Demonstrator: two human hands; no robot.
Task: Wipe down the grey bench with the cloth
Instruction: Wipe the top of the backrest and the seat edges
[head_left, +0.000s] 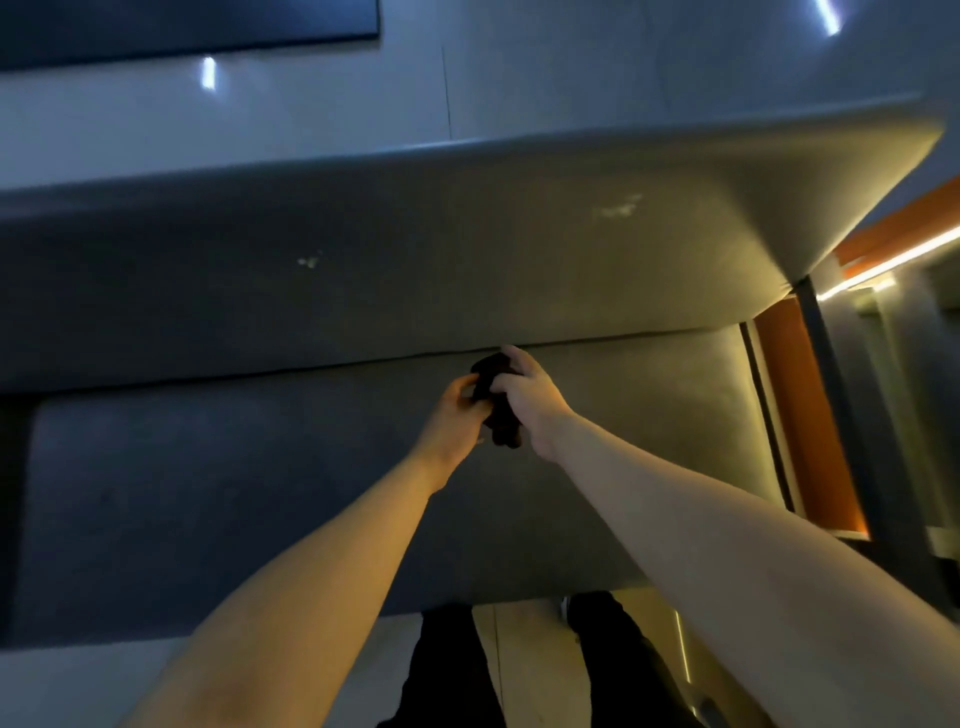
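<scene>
– What's over on the left?
– The grey bench (208, 493). Its seat lies in shadow there, and the backrest (156, 291) rises behind it. There's a small pale scuff (310, 260) on the backrest.
– And the hands?
– Both are out over the middle of the seat, close to the seam where it meets the backrest. The left hand (454, 421) has its fingers curled in against the cloth (497, 405) and pinches it from the side.
– What does the cloth look like?
– It's dark and bunched into a wad, held between the two hands just over the seat. I can't tell whether it touches the cushion.
– The right one?
– The right hand (530, 400) grips the cloth from above. Its fingers are bent over the wad, and one fingertip is almost at the seam.
– Anything further right?
– A second, larger pale smear (618, 208) sits higher on the backrest, and then the bench ends. Beside it stands an orange panel (810, 415), and a lit strip (883, 262) glows along the wall above that.
</scene>
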